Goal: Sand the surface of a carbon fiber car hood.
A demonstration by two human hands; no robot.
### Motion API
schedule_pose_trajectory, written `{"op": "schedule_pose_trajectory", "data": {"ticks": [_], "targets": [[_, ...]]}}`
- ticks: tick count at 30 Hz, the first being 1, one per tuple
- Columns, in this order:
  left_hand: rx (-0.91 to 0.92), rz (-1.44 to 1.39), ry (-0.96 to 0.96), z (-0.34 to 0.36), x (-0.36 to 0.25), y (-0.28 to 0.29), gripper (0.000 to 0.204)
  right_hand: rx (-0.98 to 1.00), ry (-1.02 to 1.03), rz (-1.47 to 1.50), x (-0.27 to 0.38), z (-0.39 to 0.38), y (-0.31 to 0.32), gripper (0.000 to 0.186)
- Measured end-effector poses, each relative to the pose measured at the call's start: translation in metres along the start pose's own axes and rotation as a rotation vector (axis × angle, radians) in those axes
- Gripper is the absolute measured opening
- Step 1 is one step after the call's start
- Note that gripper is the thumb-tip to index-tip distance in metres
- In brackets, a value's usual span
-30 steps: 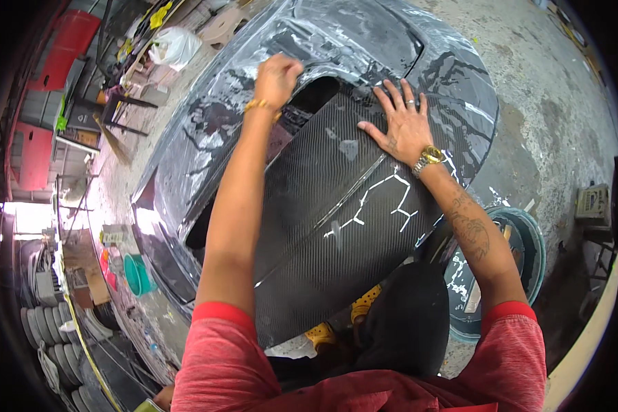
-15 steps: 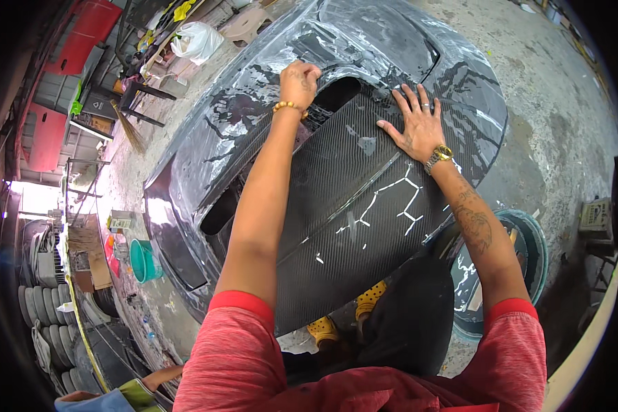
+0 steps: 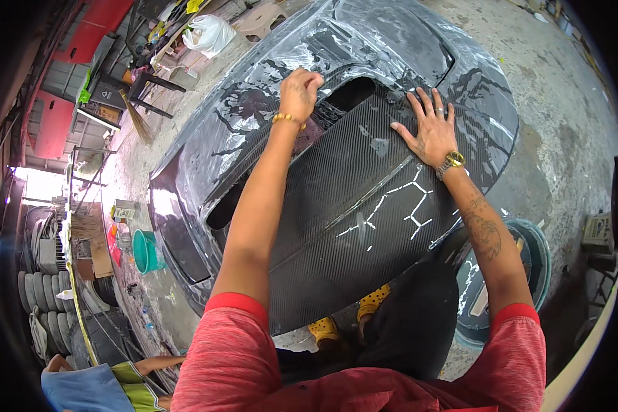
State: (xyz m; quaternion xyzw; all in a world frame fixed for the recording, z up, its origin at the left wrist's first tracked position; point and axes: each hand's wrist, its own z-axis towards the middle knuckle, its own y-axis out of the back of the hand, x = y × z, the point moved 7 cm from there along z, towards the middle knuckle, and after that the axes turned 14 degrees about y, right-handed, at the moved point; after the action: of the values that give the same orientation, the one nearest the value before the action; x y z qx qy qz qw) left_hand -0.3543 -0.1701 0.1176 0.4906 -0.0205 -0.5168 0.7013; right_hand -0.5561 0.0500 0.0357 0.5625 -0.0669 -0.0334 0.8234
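Note:
A large black striped panel (image 3: pixel 323 199) with a raised centre ridge and white streaks lies against a wet grey car body part (image 3: pixel 247 117). My left hand (image 3: pixel 300 94), a beaded bracelet on its wrist, is curled near the dark slot (image 3: pixel 353 94) at the panel's far end. Its fingers are closed; what they hold, if anything, is hidden. With fingers spread, my right hand (image 3: pixel 430 134) rests flat on the far right of the striped panel. It wears a ring and a gold-and-silver watch (image 3: pixel 453 160).
A round teal tub (image 3: pixel 532 254) of liquid stands at the right, beneath my forearm. On the left are a green bucket (image 3: pixel 145 250), a broom (image 3: pixel 136 118) and a dark stool (image 3: pixel 151 89). Another person (image 3: pixel 96 388) is at the lower left.
My left hand has shifted slightly left relative to the dark slot. My right hand stays flat on the panel. The view has shifted a little, and the other person shows more at the lower left.

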Motion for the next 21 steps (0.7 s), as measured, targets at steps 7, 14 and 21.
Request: {"op": "schedule_pose_trajectory", "data": {"ticks": [7,14,21], "targets": [[0.078,-0.010,0.088,-0.064,0.033,0.080,0.009,0.009,-0.007,-0.003,0.001,0.000,0.000,0.085],[0.024,0.003,-0.003,-0.001,0.016,0.014,0.007,-0.006,-0.002,-0.014,0.000,0.000,0.000,0.082],[-0.016,-0.096,0.343,-0.056,0.054,0.103,0.015,0.007,-0.004,-0.021,0.001,0.000,-0.001,0.080]]}}
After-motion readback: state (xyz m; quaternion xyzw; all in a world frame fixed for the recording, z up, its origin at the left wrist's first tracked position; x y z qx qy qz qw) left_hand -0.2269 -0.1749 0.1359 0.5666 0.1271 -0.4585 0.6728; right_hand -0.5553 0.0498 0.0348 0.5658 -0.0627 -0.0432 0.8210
